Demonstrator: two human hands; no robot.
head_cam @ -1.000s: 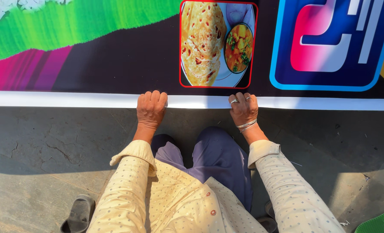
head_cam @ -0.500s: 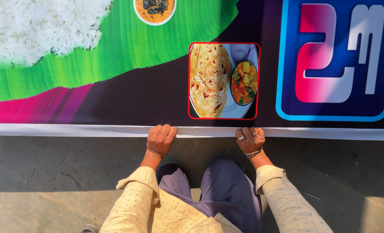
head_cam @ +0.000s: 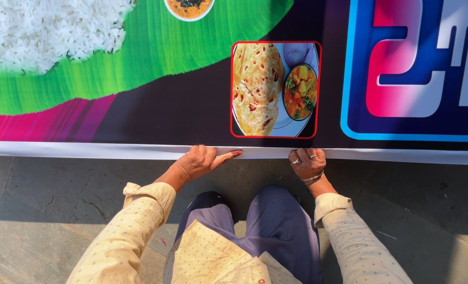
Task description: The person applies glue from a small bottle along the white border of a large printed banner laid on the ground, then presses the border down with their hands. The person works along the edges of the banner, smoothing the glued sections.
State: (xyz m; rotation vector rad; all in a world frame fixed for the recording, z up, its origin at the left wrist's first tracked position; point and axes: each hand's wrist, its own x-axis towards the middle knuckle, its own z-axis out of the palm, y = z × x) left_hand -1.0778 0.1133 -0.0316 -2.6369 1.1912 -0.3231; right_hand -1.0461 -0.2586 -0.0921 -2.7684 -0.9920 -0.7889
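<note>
One printed banner lay flat on the stone floor, w/ one white hem strip along its near edge. Two hands were on that hem: left hand, right hand. Rings on the right hand: two, poss. more, view too small to be sure; one bangle at that wrist. Printed food pics: approx. three in view, i.e. one rice heap, one curry bowl, one framed flatbread plate. One blue-bordered emblem.
</note>
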